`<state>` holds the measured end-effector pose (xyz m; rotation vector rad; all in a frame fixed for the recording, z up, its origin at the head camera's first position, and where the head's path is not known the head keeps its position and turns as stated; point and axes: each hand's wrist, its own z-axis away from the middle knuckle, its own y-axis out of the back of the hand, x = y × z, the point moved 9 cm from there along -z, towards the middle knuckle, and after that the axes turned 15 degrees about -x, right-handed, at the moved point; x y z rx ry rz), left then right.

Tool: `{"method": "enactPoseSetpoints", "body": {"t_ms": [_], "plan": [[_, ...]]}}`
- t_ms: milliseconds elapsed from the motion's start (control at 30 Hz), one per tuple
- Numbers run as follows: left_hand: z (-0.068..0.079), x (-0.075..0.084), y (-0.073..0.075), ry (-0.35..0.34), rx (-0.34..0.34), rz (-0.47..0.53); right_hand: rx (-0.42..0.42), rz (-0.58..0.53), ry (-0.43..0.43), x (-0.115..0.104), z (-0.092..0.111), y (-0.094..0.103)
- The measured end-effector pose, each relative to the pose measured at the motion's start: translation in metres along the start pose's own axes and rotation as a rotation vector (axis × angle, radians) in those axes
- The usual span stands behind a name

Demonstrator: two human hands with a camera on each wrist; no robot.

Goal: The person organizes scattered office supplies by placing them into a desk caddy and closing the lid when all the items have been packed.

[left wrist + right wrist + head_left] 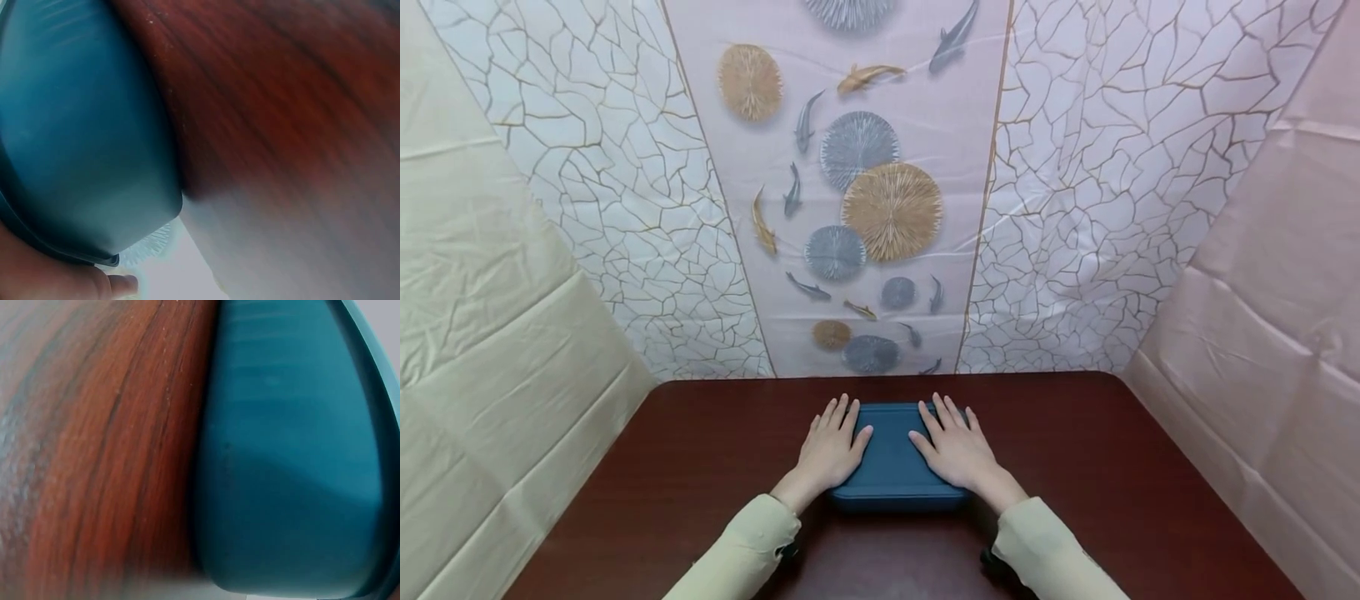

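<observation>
A blue rectangular box with a flat top (891,450) lies on the dark red-brown table, in the middle of the head view. My left hand (830,446) rests on its left edge, fingers straight and pointing away from me. On the opposite edge lies my right hand (957,448), also with straight, slightly spread fingers. The left wrist view shows the box's smooth side wall (87,137) and part of the left hand (56,269) at its rim. In the right wrist view the other side wall (287,456) stands beside the wood grain. What the box holds is hidden.
The table (715,442) reaches back to a patterned cloth backdrop (880,208) with fish and round motifs. Plain beige cloth walls (497,350) slope up on the left and right. Light sleeves (741,546) cover both forearms.
</observation>
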<state>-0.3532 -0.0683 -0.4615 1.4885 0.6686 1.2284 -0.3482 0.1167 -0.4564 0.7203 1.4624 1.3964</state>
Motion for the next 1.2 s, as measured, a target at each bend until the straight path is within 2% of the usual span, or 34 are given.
{"method": "enactPoseSetpoints", "body": {"t_ms": [300,533,767,933,1067,1133,1200], "plan": [[0.009,0.002,-0.001,-0.004,0.025,0.024,0.018,-0.020,0.010,-0.005,0.007,-0.002],[0.009,0.003,-0.001,-0.001,0.025,0.015,0.039,-0.013,-0.009,-0.004,0.010,-0.001],[0.014,0.001,-0.007,0.007,0.023,0.029,0.056,-0.027,0.008,-0.006,0.016,-0.004],[0.014,0.000,-0.007,-0.013,0.026,0.056,0.066,-0.049,0.020,-0.007,0.017,-0.003],[0.011,-0.002,0.002,-0.053,0.033,0.097,0.071,-0.092,0.051,-0.005,0.016,0.006],[0.012,-0.003,0.014,-0.069,0.049,0.087,0.082,-0.129,0.073,-0.004,0.017,0.016],[0.014,-0.003,0.034,-0.072,0.072,0.038,0.120,-0.154,0.090,-0.001,0.020,0.034]]}}
